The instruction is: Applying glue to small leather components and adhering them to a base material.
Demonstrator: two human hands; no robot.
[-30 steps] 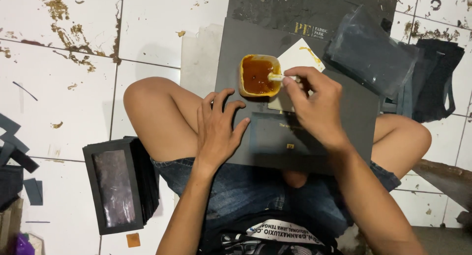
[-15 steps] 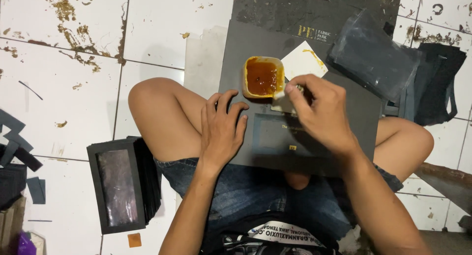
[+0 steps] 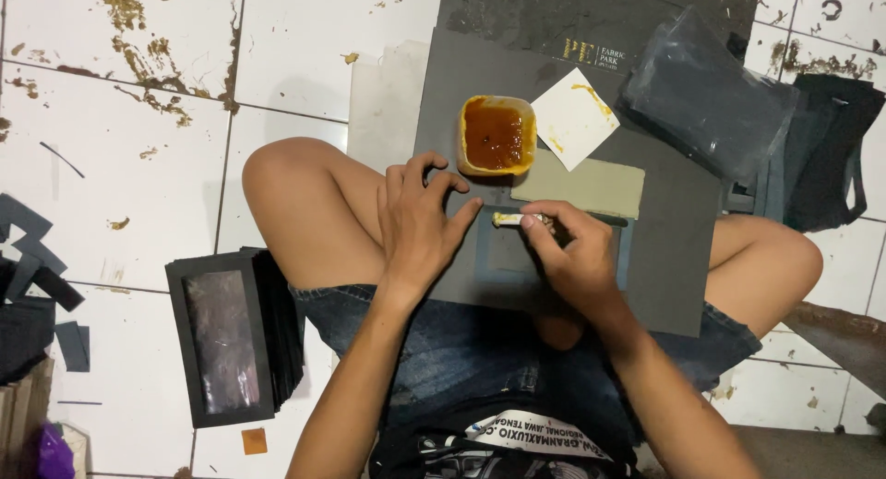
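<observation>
I sit cross-legged on a tiled floor with a large dark grey board (image 3: 674,267) across my lap. My left hand (image 3: 420,225) rests flat, fingers spread, on the left edge of a small dark frame piece (image 3: 508,257) lying on the board. My right hand (image 3: 568,248) holds a small pale brush (image 3: 509,220) sideways over the frame's top edge. A yellow tub of brown glue (image 3: 496,135) stands just beyond my hands, with a white glue-smeared card (image 3: 574,119) and a grey-green strip (image 3: 591,184) beside it.
A stack of black window frames with clear film (image 3: 231,336) lies by my left knee. A bundle of dark sheets in plastic (image 3: 706,96) and dark fabric (image 3: 835,147) sit at the upper right. Dark offcuts (image 3: 32,257) lie at the far left.
My right hand has come down from the glue tub to the frame piece, with the brush in it. My left hand has stayed on the frame's left edge.
</observation>
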